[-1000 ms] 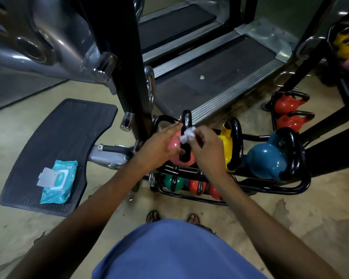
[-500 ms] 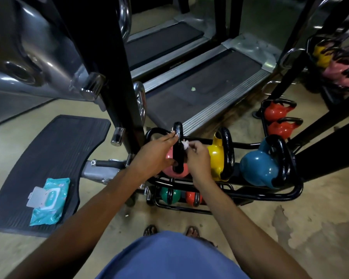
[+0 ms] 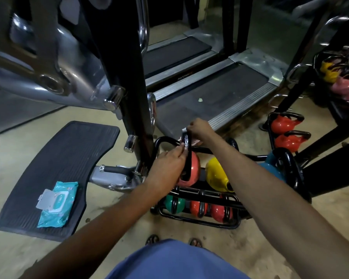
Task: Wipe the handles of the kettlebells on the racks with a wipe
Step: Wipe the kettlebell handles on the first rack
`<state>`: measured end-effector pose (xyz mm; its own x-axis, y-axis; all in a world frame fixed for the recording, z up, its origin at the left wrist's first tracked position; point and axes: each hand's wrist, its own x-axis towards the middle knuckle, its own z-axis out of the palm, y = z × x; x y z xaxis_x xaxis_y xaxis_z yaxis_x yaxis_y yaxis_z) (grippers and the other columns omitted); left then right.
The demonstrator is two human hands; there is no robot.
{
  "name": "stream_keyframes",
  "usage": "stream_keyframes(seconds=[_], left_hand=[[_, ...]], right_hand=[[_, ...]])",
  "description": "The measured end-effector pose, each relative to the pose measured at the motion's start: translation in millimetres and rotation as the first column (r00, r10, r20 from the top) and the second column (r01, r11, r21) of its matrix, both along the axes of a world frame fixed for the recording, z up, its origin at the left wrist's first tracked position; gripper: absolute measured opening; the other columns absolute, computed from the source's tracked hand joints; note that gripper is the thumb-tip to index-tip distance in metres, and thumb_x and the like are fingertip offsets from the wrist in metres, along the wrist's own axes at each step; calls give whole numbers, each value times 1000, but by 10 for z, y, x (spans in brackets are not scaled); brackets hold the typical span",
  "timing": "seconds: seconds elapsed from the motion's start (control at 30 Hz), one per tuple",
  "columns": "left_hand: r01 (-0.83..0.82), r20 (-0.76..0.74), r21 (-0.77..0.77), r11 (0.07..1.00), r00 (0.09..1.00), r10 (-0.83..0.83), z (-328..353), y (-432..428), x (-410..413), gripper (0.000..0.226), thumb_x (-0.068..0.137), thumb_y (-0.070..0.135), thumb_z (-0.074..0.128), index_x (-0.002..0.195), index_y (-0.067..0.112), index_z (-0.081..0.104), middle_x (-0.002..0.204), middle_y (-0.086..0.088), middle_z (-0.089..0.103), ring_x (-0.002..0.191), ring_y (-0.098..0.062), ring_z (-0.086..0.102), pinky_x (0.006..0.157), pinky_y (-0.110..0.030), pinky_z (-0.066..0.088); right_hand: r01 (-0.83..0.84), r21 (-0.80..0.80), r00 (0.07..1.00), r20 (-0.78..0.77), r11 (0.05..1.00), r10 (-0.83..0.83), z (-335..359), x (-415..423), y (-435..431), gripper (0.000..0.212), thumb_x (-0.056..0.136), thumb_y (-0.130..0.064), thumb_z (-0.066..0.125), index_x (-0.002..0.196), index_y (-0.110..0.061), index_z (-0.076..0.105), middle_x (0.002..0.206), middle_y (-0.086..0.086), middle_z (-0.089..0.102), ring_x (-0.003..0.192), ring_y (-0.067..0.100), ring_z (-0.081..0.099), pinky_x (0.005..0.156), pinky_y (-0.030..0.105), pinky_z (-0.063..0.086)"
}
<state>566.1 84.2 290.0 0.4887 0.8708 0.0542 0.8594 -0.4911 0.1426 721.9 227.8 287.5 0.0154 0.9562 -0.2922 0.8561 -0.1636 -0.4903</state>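
Your right hand (image 3: 198, 129) pinches the wipe (image 3: 195, 141) over the top of the black handle (image 3: 188, 164) of the pink kettlebell (image 3: 192, 175), fingers curled on it. Your left hand (image 3: 167, 166) sits at the handle's 9 o'clock, fingers straight, tips pressing its side. The pink kettlebell is on the upper tier of the rack (image 3: 199, 222). The yellow kettlebell (image 3: 216, 174) is just beside it at 3 o'clock, and the blue kettlebell (image 3: 270, 170) is further that way. The pack of wipes (image 3: 57, 204) lies flap-open on the floor mat (image 3: 58, 158), at your 8 o'clock.
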Motion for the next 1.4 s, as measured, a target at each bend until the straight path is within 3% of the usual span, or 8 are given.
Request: stream_keyframes(seconds=[0.43, 0.63, 0.83, 1.0, 1.17, 1.27, 1.33, 1.4], left_hand=[[29, -84, 74, 997, 996, -23, 23, -212, 173, 66, 74, 12, 79, 134, -6, 57, 140, -25, 55, 131, -34, 54, 113, -40, 38], [5, -64, 45, 999, 998, -3, 53, -209, 178, 67, 84, 12, 69, 145, -4, 45, 152, -24, 41, 140, -34, 44, 115, -42, 33], [6, -51, 3, 1000, 999, -6, 44, -211, 167, 79, 84, 18, 73, 151, -1, 35, 158, -22, 33, 144, -33, 38, 117, -44, 33], [14, -40, 39, 999, 999, -13, 24, -225, 139, 69, 88, 12, 66, 150, 0, 39, 157, -20, 37, 143, -29, 41, 119, -39, 31], [40, -17, 84, 996, 999, -39, 25, -285, 131, 67, 93, 12, 59, 153, -1, 32, 160, -22, 28, 148, -30, 31, 123, -40, 21], [74, -11, 50, 996, 997, -73, 23, -376, 93, 69, 92, 12, 62, 153, 0, 31, 162, -21, 24, 149, -31, 28, 122, -44, 25], [100, -3, 38, 994, 995, -100, 8, -431, 72, 65, 97, 16, 58, 154, 1, 31, 163, -20, 21, 150, -30, 26, 122, -45, 25], [109, 4, 7, 994, 994, -109, 7, -463, 68, 67, 99, 27, 57, 154, 1, 30, 164, -19, 17, 152, -30, 22, 124, -44, 22]], right_hand=[[-711, -192, 427, 646, 676, 633, 422, -509, -207, 22, 92, -21, 60, 107, -16, 74, 108, 6, 73, 99, 29, 71, 65, 30, 47], [-625, -132, 507, 681, 770, 528, 440, -470, -65, 23, 94, -25, 58, 105, -11, 73, 112, 10, 72, 100, 30, 70, 68, 32, 47], [12, -306, 992, -116, 952, -49, 251, -81, -33, 26, 96, -20, 57, 91, 4, 67, 77, 25, 69, 62, 35, 70, 61, 43, 62], [312, -427, 615, -590, 849, -523, -182, 93, -242, 17, 96, -19, 57, 95, -4, 66, 94, 23, 66, 77, 32, 66, 86, 53, 56], [402, -519, 303, -702, 754, -644, -386, 4, -279, 27, 96, -8, 54, 114, 11, 62, 98, 26, 68, 75, 33, 70, 57, 34, 60], [539, -158, 632, -574, 827, -522, -313, -19, -254, 28, 84, -26, 78, 71, -7, 63, 68, 10, 63, 68, 27, 70, 59, 33, 54], [344, 131, 919, -252, 930, -305, -190, -33, -291, 29, 88, -29, 71, 68, -10, 60, 72, 13, 64, 77, 30, 64, 64, 32, 40], [149, 219, 989, -54, 964, -141, -83, -60, -260, 22, 89, -26, 64, 76, -10, 66, 87, 21, 70, 87, 36, 64, 66, 31, 34]])
